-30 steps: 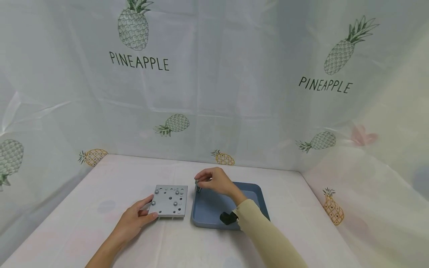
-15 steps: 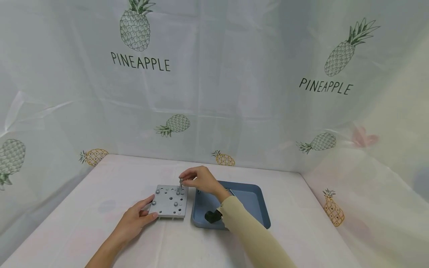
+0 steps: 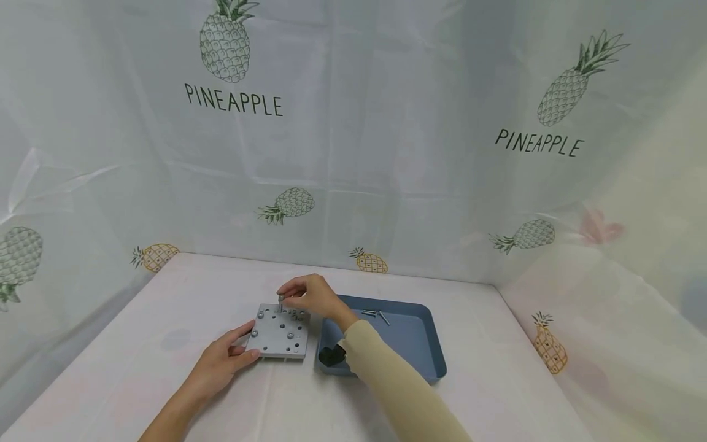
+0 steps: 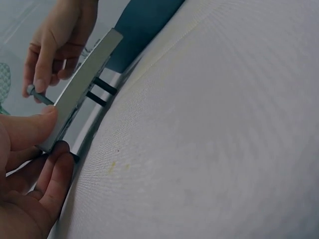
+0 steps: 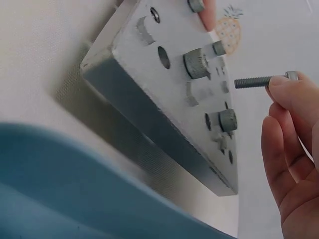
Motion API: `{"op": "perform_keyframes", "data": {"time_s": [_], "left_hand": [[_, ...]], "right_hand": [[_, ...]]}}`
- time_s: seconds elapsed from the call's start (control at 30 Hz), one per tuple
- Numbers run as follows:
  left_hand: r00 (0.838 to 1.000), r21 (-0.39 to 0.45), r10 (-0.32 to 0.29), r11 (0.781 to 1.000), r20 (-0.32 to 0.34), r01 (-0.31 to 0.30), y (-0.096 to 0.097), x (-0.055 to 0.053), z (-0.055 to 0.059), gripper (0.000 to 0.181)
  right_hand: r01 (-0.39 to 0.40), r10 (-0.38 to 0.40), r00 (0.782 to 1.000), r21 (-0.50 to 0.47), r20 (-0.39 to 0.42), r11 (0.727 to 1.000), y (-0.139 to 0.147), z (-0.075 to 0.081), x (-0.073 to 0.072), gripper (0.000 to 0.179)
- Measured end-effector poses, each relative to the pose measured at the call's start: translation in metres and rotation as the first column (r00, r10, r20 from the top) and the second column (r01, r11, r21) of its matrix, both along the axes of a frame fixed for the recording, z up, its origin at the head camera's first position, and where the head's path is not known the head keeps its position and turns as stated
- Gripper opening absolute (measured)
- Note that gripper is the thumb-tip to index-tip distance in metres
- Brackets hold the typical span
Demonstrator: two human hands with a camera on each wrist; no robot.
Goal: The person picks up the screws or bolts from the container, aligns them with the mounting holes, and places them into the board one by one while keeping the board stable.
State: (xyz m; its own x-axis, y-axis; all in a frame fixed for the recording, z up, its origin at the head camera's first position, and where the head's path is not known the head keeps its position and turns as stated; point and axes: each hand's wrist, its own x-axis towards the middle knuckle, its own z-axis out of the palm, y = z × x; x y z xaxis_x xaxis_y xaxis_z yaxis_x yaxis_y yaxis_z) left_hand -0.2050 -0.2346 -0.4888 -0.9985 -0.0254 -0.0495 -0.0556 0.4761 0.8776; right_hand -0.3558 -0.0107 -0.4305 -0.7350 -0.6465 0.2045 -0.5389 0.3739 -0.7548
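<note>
My right grip (image 3: 312, 293) is pinching a bolt (image 5: 253, 81) just below its head, and the shank is pointing down over the far part of the metal plate (image 3: 270, 344); can't tell if the tip is touching. Imo the trick is keeping it square to the plate and finding one of the holes (image 5: 164, 58) without forcing anything. My left grip (image 3: 223, 359) is pinching the plate's left edge, so it's staying steady on the surface (image 3: 232, 408). Loose bolts (image 3: 384, 318) are lying in the blue tray (image 3: 417, 344) alongside.
</note>
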Motion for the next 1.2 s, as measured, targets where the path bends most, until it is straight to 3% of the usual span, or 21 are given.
{"op": "perform_keyframes", "data": {"time_s": [0.27,0.63,1.2], "left_hand": [[1.000,0.025,0.007,1.000,0.016,-0.008,0.001,-0.001,0.001,0.079],[1.000,0.014,0.020,1.000,0.021,-0.020,0.001,-0.002,0.000,0.081],[1.000,0.004,0.020,1.000,0.013,-0.020,0.001,0.000,0.000,0.081]], "right_hand": [[0.027,-0.027,1.000,-0.002,-0.012,1.000,-0.013,-0.006,-0.002,0.020],[0.051,-0.051,0.998,-0.006,0.038,0.999,-0.025,-0.005,0.002,0.018],[0.039,-0.040,0.999,0.013,0.031,0.999,-0.032,-0.008,0.001,0.018]]}}
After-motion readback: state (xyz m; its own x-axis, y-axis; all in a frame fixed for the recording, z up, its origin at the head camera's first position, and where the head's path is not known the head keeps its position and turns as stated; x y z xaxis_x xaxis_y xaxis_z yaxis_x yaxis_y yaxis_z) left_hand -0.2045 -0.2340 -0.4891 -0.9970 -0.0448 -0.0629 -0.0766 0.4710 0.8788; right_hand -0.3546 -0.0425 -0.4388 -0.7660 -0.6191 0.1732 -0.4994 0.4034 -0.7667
